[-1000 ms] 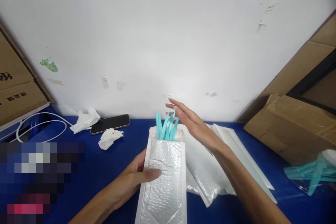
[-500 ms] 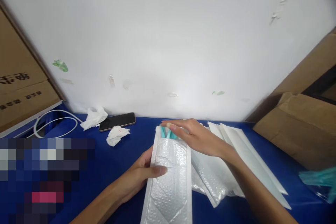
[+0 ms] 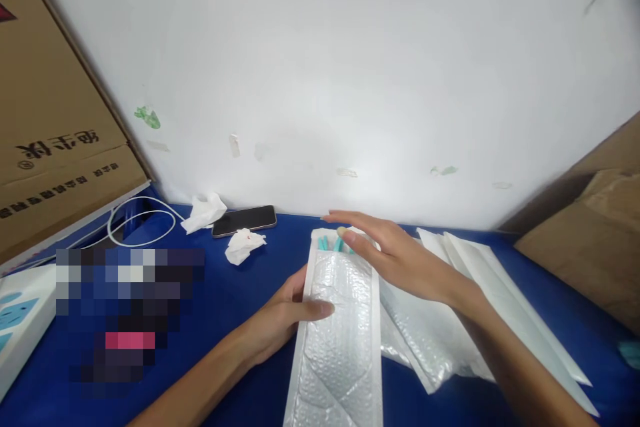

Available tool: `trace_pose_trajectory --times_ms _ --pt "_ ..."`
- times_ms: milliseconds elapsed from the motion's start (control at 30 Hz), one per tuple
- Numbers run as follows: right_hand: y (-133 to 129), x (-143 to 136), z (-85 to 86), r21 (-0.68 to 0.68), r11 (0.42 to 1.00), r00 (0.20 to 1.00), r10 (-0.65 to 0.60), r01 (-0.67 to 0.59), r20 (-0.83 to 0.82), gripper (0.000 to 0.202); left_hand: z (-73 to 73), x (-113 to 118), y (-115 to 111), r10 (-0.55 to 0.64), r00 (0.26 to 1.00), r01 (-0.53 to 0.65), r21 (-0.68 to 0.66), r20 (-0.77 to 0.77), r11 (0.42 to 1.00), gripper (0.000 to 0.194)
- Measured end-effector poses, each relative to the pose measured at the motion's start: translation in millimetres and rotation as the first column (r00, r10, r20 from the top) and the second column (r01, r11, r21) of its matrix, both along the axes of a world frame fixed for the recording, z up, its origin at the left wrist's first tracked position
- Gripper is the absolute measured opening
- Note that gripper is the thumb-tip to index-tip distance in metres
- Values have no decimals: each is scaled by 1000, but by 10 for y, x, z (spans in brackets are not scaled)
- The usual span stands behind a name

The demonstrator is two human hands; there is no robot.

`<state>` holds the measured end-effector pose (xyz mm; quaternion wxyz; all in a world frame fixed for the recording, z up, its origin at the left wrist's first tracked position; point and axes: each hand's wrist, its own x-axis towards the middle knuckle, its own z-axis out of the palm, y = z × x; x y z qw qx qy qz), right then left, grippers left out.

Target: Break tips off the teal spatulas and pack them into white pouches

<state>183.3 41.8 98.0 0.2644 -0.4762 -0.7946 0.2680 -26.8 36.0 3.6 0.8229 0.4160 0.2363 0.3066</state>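
Observation:
My left hand (image 3: pixel 293 317) is closed on a white bubble mailer (image 3: pixel 340 327), its thumb lying across the front and its other fingers hidden behind. The mailer's top end faces the wall. Several thin teal stick-like things (image 3: pixel 324 244) poke up at its mouth; their kind I cannot make out. Over the mouth's right corner hovers my right hand (image 3: pixel 385 250), fingers stretched out and thumb close to the teal ends. Whether it touches them is unclear.
More white bubble mailers (image 3: pixel 435 333) lie to the right. A phone (image 3: pixel 245 220), crumpled tissues (image 3: pixel 244 245) and a white cable (image 3: pixel 141 210) are at the back left. Cardboard boxes stand left (image 3: pixel 60 93) and right (image 3: pixel 590 220). A pixelated patch hides part of the left side.
The teal things sit lower in the mailer's mouth. My right hand has lifted slightly off them with its fingers straighter. The view has shifted left.

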Motion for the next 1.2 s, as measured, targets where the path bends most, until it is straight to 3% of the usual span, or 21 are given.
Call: trace_pose_trajectory --times_ms 233,400,600,700,800,900,1000,1067,1200 --pt "6 -36 17 38 998 999 46 -46 5 40 67 -8 22 2 999 -3 -28 -43 1000 67" --pt "9 -20 24 173 983 998 -62 62 -7 36 61 -12 12 23 997 -26 -49 -68 998 67" --pt "6 -29 39 49 997 998 59 -60 6 41 95 -5 1 50 995 -51 -13 -84 999 65" --pt "-14 -25 83 105 993 995 62 -54 -80 38 152 -16 -9 70 991 -63 64 -117 996 66" --pt "-78 20 195 213 977 972 37 13 -230 32 276 -81 -62 135 979 -97 231 -152 968 62" --pt "-185 66 321 242 968 955 9 66 -297 28 430 -186 -151 231 948 -129 398 -219 908 58" --pt "-290 57 391 251 968 954 47 30 -295 28 537 -267 -213 340 903 -161 527 -263 835 53" --pt "-334 24 405 257 966 957 82 -8 -280 28 573 -283 -226 385 878 -173 563 -283 808 51" --pt "-354 -44 401 246 969 974 73 -18 -216 25 600 -240 -229 453 841 -254 523 -296 814 53"
